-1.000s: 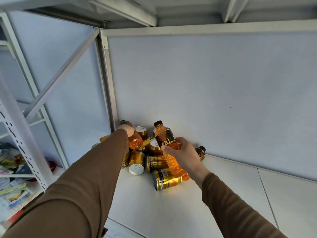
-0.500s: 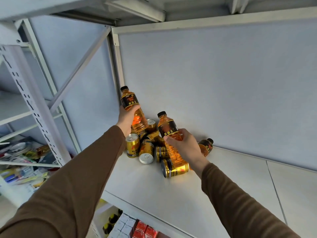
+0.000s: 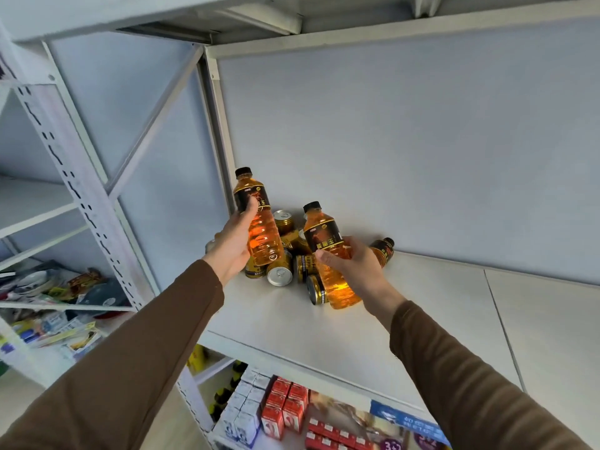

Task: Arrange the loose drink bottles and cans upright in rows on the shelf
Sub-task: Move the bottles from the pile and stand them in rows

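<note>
- Fingers (image 3: 251,207) of the left hand (image 3: 235,241) curl round an orange drink bottle (image 3: 258,222), black-capped and dark-labelled, held roughly upright above the left end of the pile of cans, close to the rear corner post (image 3: 220,131) of the shelving.
- Fingers (image 3: 328,256) of the right hand (image 3: 358,267) wrap the middle of a second orange bottle (image 3: 328,251), tilted with its cap leaning back toward the wall and its base low over the shelf (image 3: 324,323), just in front of the pile; whether the base touches the white board cannot be told.
- Between and behind the two hands, gold cans (image 3: 285,254) lie jumbled in the shelf's back left corner: several on their sides with silver ends facing out, one (image 3: 283,219) standing at the rear.
- A third bottle (image 3: 384,250) lies on its side against the back wall, just beyond the right hand.
- Both arms wear brown sleeves (image 3: 136,358).
- On the tier below, red and white cartons (image 3: 279,407) stand packed in rows.
- A neighbouring rack (image 3: 48,287) at left holds mixed packets.
</note>
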{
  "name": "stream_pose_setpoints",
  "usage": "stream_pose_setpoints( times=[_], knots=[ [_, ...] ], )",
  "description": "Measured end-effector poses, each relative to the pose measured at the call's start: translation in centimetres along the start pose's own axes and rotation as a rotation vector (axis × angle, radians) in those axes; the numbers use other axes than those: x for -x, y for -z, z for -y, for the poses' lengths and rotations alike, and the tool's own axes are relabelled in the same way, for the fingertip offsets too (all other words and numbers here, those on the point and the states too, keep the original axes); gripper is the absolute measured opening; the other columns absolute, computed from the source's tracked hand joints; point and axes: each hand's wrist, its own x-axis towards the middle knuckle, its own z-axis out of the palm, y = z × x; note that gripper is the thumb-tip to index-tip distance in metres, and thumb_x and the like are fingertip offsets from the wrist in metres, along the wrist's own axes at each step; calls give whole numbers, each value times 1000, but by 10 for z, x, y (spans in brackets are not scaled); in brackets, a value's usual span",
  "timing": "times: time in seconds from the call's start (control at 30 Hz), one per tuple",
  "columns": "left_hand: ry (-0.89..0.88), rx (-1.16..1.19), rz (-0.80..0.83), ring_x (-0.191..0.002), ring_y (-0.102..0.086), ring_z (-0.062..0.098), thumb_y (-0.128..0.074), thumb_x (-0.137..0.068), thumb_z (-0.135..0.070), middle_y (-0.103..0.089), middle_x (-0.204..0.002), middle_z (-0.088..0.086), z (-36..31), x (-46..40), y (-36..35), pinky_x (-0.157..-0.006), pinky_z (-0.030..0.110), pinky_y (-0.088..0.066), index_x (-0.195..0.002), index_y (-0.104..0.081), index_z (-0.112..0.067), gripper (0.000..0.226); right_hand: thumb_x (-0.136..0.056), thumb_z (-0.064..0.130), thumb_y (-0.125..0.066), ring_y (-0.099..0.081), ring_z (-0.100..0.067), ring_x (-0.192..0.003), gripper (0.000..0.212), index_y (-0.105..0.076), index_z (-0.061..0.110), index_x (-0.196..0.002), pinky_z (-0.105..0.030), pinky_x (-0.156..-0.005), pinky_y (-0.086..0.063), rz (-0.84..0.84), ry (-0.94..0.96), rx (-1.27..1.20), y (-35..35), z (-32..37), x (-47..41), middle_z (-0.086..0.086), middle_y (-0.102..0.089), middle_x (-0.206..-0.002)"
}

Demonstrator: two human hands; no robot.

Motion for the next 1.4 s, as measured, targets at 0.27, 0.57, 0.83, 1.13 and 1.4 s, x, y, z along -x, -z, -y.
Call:
stream_pose_setpoints(
  times=[0.27,0.57,0.83,1.13,1.4],
  knots=[
    [-12,38,207,-117,-66,22,-73,-87,-38,-68,-127,0,23,46,-29,-88,48,-54,-133,-56,-39,48,-70,49,-84,-64,-7,-93,69,-52,32,-129,-22,-63,-47,-67,-81,-52,29,-16,59,8,-66,-109],
    [25,51,367,-121,-61,33,-82,-73,-27,-65,-130,15,71,98,-117,-101,51,-48,-140,-52,-13,75,-72,39,-84,-66,-1,-77,48,-58,32,-113,-16,-57,-45,-207,-67,10,115,-29,130,11,-69,-93],
    [32,22,468,-116,-65,28,-89,-66,-31,-68,-124,14,103,149,-261,-89,36,-53,-137,-53,-10,83,-72,38,-85,-64,-9,-93,56,-55,29,-118,-27,-69,-48,-294,-69,6,253,-48,182,8,-66,-103],
    [36,-82,590,-117,-64,29,-79,-78,-28,-68,-124,12,149,179,-385,-94,40,-49,-133,-57,-14,61,-72,42,-84,-60,-6,-97,58,-51,32,-119,-28,-72,-45,-413,-114,16,370,-76,212,13,-63,-106],
    [-13,-145,728,-117,-63,25,-79,-76,-31,-69,-123,7,177,178,-472,-106,49,-44,-130,-59,-18,59,-73,41,-84,-57,-6,-102,62,-47,35,-122,-30,-81,-43,-506,-137,38,441,-94,223,17,-60,-109]
  ],
)
